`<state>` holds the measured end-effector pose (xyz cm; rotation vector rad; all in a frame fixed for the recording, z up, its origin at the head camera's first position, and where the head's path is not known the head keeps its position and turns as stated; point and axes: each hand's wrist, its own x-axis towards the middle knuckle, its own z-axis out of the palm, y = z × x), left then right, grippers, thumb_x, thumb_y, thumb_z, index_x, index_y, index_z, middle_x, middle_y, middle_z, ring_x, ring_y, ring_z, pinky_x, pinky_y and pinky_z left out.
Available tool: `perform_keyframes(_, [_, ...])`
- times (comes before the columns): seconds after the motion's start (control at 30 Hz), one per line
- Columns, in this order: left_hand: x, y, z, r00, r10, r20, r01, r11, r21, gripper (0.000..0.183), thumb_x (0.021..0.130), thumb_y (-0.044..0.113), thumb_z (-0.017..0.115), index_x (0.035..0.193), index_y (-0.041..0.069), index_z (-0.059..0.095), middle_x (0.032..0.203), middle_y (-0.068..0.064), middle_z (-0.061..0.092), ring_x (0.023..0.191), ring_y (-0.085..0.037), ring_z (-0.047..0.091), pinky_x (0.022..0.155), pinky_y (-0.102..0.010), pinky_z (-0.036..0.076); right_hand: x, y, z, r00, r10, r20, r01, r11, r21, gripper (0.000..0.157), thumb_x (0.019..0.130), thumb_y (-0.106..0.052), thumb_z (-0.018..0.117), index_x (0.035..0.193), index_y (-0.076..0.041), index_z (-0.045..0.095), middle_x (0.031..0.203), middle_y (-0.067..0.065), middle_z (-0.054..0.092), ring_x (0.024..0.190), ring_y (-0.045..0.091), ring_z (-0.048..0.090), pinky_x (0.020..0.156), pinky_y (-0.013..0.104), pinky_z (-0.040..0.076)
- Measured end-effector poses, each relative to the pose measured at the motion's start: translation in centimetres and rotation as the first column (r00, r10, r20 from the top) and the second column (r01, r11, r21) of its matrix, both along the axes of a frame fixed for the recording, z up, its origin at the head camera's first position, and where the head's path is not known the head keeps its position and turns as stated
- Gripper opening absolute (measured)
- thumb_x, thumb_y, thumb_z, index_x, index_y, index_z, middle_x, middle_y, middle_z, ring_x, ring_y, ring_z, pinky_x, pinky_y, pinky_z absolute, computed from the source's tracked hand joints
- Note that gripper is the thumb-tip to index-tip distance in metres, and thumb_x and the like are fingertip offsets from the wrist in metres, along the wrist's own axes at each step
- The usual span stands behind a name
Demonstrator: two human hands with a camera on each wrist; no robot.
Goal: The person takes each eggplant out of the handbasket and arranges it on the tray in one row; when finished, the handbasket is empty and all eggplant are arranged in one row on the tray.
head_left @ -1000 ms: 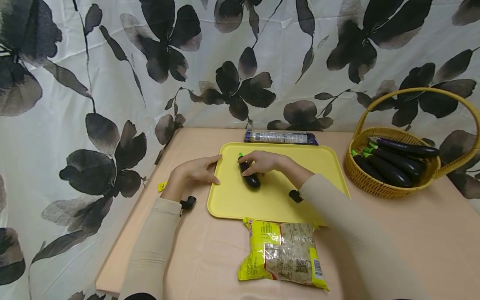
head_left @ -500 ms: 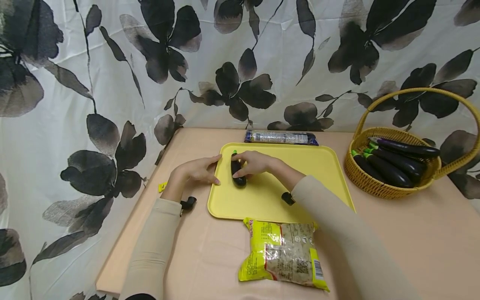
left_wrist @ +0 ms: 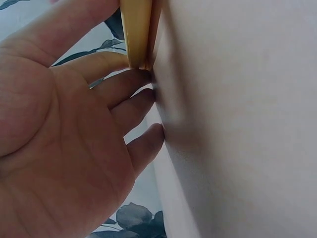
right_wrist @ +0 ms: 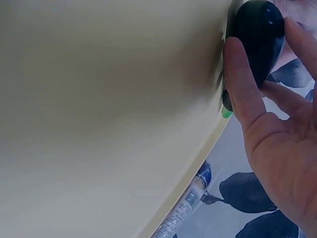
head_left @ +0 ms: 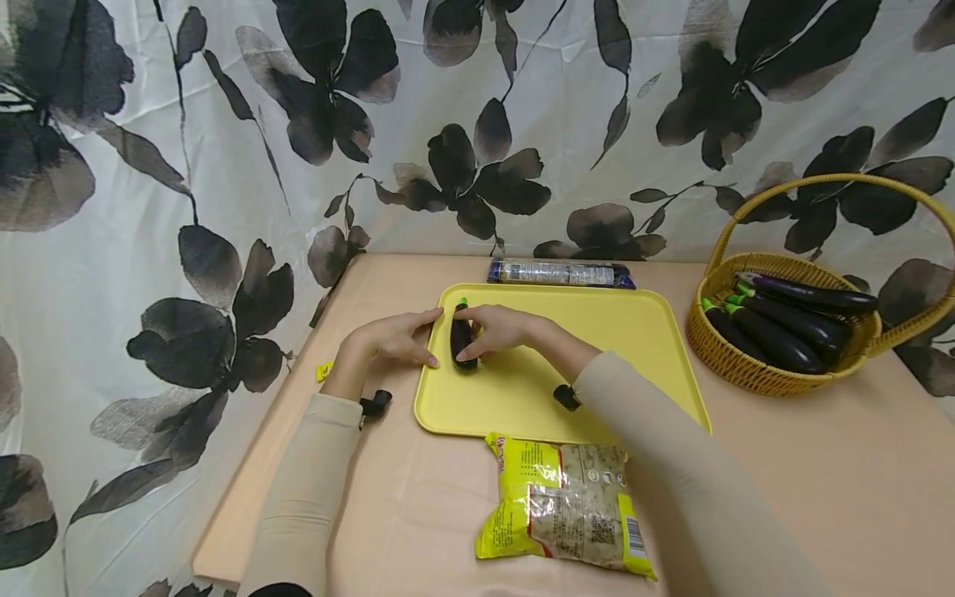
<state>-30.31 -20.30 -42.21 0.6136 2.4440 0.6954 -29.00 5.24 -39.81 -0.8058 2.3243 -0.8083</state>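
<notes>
My right hand (head_left: 496,327) is gripping an eggplant (head_left: 460,334) that lies lengthwise on the yellow tray (head_left: 507,406), near the left rim, with its stem end pointing away from me. From my head I see mostly the back of that hand, the index finger and thumb reaching over the dark skin. The right wrist view gives me the underside: the eggplant's rounded, glossy end, my thumb along one side and fingers along the other, with a little green cap (right_wrist: 227,113) showing farther off.

My left hand (head_left: 388,340) is at the tray's left edge, its fingers loosely extended. From above, the thumb and index fingertip are at the rim; only the left wrist view shows my palm and the other fingertips (left_wrist: 156,134) down at the desk (head_left: 410,514), beside the tray seen edge-on.

The head view alone takes in the wicker basket (head_left: 734,373) on the right, with more eggplants (head_left: 813,319) in it, and a plump yellow bag (head_left: 567,506) along the tray's near side. A blue packet (head_left: 561,273) lies beyond the far rim, whole from above; the right wrist view catches just part of it.
</notes>
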Motion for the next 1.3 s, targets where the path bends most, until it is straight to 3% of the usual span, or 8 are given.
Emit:
perform_keyframes(0.43, [0.1, 0.1, 0.0, 1.0, 0.014, -0.002, -0.014, 1.0, -0.012, 0.109, 0.084, 0.041, 0.087, 0.168, 0.02, 0.02, 0.175, -0.007, 0.02, 0.162, -0.029, 0.014, 0.132, -0.051, 0.014, 0.0, -0.5, -0.6, 1.0, -0.013, -0.013, 0.013, 1.0, 0.004, 0.091, 0.094, -0.039, 0.078, 0.165, -0.011, 0.029, 0.119, 0.018, 0.061, 0.086, 0.027, 0.073, 0.077, 0.029, 0.055])
perform_keyframes(0.97, [0.2, 0.1, -0.1, 1.0, 0.025, -0.006, -0.025, 0.999, -0.025, 0.109, 0.084, 0.042, 0.087, 0.168, 0.02, 0.02, 0.175, -0.006, 0.02, 0.162, -0.029, 0.014, 0.132, -0.051, 0.015, 0.1, 0.6, -0.1, 1.0, -0.015, -0.01, 0.016, 1.0, 0.025, 0.095, 0.093, -0.044, 0.078, 0.166, -0.014, 0.025, 0.111, 0.016, 0.066, 0.083, 0.028, 0.072, 0.075, 0.03, 0.055])
perform_keyframes(1.1, [0.3, 0.1, 0.0, 0.999, 0.033, 0.001, -0.033, 0.999, -0.015, 0.11, 0.083, 0.041, 0.088, 0.168, 0.02, 0.021, 0.175, -0.006, 0.019, 0.162, -0.027, 0.013, 0.132, -0.05, 0.014, 0.3, 1.2, 0.4, 0.998, -0.02, -0.055, 0.022, 0.999, 0.036, 0.092, 0.093, -0.045, 0.077, 0.166, -0.016, 0.028, 0.126, 0.02, 0.063, 0.088, 0.029, 0.073, 0.08, 0.033, 0.054])
perform_keyframes(1.3, [0.3, 0.1, 0.0, 1.0, 0.028, -0.006, -0.028, 1.0, -0.003, 0.11, 0.083, 0.039, 0.088, 0.168, 0.018, 0.021, 0.175, -0.007, 0.018, 0.162, -0.028, 0.013, 0.132, -0.049, 0.013, 0.4, 2.9, 1.6, 0.987, -0.022, -0.156, 0.017, 0.999, -0.035, 0.085, 0.095, -0.041, 0.076, 0.163, -0.011, 0.035, 0.152, 0.024, 0.051, 0.117, 0.033, 0.066, 0.093, 0.041, 0.059])
